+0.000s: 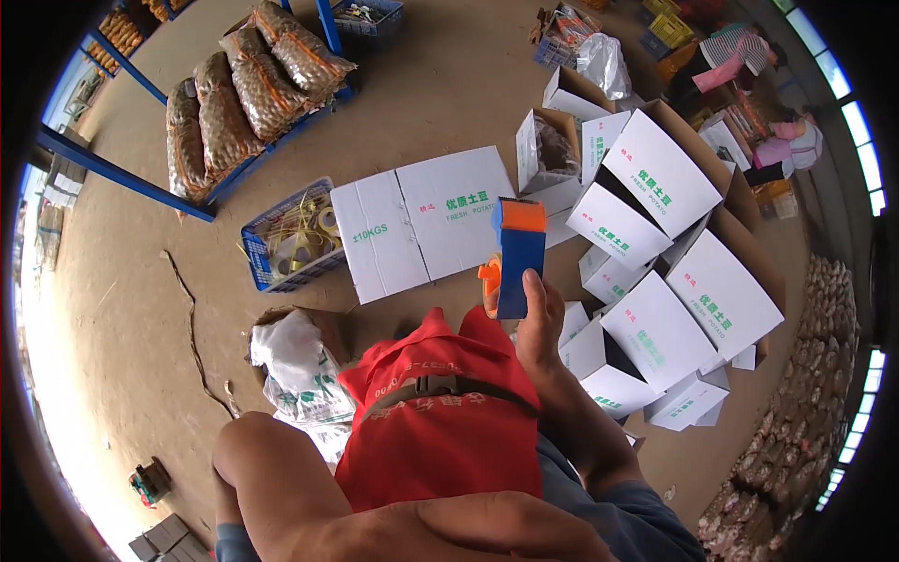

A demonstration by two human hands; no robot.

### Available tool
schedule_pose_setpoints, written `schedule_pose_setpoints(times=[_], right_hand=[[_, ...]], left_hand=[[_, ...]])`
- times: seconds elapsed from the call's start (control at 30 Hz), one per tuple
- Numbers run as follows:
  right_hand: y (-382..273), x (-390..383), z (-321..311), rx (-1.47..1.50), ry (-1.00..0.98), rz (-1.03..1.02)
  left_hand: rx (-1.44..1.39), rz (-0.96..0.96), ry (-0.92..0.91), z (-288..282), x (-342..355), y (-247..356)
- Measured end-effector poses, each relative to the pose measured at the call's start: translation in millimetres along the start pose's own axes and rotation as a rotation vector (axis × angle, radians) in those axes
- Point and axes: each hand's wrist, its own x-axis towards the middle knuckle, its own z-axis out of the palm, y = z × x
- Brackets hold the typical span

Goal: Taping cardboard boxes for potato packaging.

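My right hand is closed round a blue and orange tape dispenser, with the thumb along its blue side. It is raised over the near edge of a flattened white carton with green print. My left arm is bent, and my left hand shows large at the bottom edge, close to the camera. How its fingers are set cannot be made out, and I see nothing in it. I wear a red apron with a dark buckled strap.
Open white cartons pile up at the right. A blue crate holds tape rolls and straps. White plastic bags fill a box at left. Filled mesh sacks rest on a blue rack. Co-workers bend at far right, above heaped sacks.
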Motion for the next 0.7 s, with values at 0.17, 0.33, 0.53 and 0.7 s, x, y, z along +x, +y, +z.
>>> schedule_pose_setpoints(times=[0.17, 0.33, 0.53, 0.7], right_hand=[[13.3, -0.4, -9.9, 0.035, 0.005, 0.012], [4.0, 0.2, 3.4, -0.066, 0.055, 0.017], [-1.8, 4.7, 6.0, -0.107, 0.031, 0.015], [8.7, 15.0, -9.0, -0.136, -0.005, 0.068]], left_hand=[[0.206, 0.021, -0.171, -32.7, -25.4, 11.1], [0.800, 0.240, 0.353, 11.0, -29.8, -13.8], [0.695, 0.108, 0.447, -5.2, -15.8, -22.7], [0.779, 0.510, 0.602, 31.3, 11.8, -95.7]])
